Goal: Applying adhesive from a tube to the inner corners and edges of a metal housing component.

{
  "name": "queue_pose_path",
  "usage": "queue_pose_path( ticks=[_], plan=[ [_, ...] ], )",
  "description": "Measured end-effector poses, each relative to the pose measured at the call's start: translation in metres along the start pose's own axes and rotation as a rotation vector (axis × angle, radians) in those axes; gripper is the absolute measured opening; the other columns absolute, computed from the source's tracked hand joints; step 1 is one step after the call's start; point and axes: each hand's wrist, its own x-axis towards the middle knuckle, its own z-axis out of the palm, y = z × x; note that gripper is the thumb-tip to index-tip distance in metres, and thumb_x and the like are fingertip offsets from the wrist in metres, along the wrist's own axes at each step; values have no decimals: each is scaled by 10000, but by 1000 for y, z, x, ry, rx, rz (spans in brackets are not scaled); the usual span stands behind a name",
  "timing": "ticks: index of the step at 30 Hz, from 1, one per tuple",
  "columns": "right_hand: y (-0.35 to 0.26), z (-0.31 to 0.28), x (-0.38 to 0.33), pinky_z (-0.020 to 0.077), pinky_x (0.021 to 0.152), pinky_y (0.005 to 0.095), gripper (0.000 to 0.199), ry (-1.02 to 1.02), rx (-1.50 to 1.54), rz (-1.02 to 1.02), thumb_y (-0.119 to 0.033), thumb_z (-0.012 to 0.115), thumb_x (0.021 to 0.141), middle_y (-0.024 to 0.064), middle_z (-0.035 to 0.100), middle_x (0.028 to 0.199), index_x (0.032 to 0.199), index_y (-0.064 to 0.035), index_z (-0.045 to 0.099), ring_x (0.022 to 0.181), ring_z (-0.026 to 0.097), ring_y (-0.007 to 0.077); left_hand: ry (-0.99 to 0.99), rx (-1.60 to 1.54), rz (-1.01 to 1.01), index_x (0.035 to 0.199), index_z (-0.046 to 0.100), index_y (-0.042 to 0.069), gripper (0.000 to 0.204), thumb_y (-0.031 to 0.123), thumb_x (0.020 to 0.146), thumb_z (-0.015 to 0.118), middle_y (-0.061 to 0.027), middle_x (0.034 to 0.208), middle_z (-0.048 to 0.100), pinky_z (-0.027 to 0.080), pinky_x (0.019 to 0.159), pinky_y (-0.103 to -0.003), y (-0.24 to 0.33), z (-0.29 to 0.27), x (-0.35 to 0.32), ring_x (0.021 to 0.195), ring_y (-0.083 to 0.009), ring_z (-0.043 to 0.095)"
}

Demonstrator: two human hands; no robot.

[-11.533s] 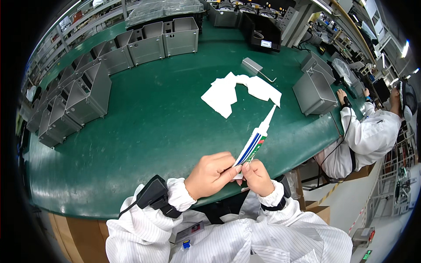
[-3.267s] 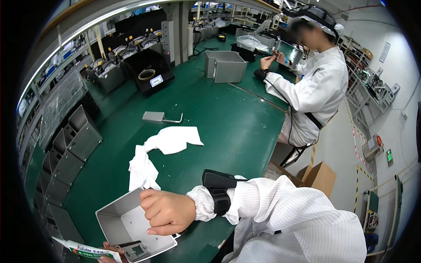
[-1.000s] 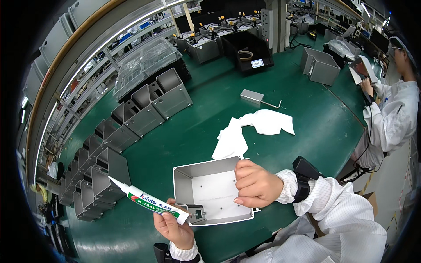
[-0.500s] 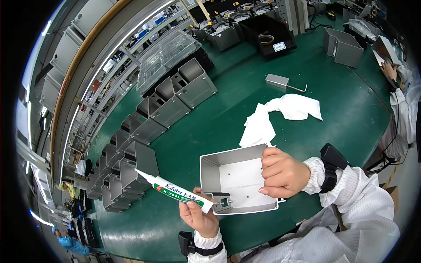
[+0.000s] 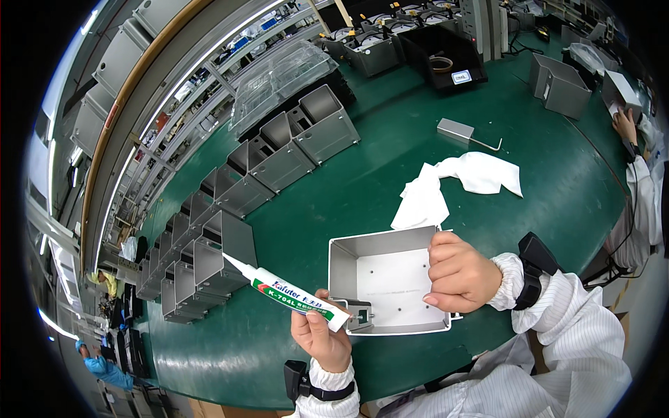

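A grey metal box (image 5: 390, 282), open at the top, stands at the near part of the green table with its pale inner floor showing a few small holes. In its lower left corner sits a small metal bracket (image 5: 360, 315). My left hand (image 5: 324, 341) pinches a white and green glue tube (image 5: 289, 291) between thumb and fingers, beside that corner. The tube's long white nozzle points up and left, away from the box. My right hand (image 5: 461, 274) is closed over the box's right wall, fingers curled at the rim; its fingertips are partly hidden.
White cloths (image 5: 421, 198) lie just behind the box. Farther back are a small metal block (image 5: 456, 129) and a hex key (image 5: 488, 144). Rows of grey housings (image 5: 279, 157) line the left. A black bin (image 5: 446, 70) stands at the back. A co-worker's hand (image 5: 625, 125) works at far right.
The whole view has shifted slightly, so the table things appear a little farther right. Both of my hands keep their holds. The co-worker's hand at far right has moved a little.
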Motion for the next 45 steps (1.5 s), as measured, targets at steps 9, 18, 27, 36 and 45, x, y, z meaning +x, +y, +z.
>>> queue_pose_path(
  ticks=[9,18,27,36,45],
  plan=[
    [0,-1,-1,351,686,358,282,-8,-11,5,-72,707,791,27,442,545,573,-63,529,580,424,216,45,50,36,985,514,-4,266,260,1018,509,-126,694,597,441,939,-375,2,11,1,548,-171,576],
    [-1,-3,1,349,691,365,242,-60,-38,25,-85,715,735,34,450,554,557,-56,553,578,419,224,18,35,61,1094,506,-37,273,224,1015,522,-207,898,632,552,666,-308,-11,-4,-2,645,-210,631],
    [-2,-3,0,347,690,370,250,-88,-53,37,-96,709,752,34,452,558,564,-60,549,588,431,231,-5,23,41,1103,512,-38,271,214,1007,531,-243,1068,632,561,604,-318,-14,-8,-4,655,-212,645],
    [0,-2,-1,347,678,376,269,-44,-33,16,-96,716,751,42,459,563,558,-60,532,588,430,233,1,121,53,997,510,0,265,264,1020,506,-133,748,620,483,900,-407,-3,2,0,601,-183,607],
    [2,-1,-2,367,692,364,281,-5,-4,3,-112,733,768,24,441,537,571,-54,542,574,430,215,14,175,60,846,460,63,325,330,1031,461,-43,607,486,356,1009,-415,7,18,4,533,-126,493]
  ],
)
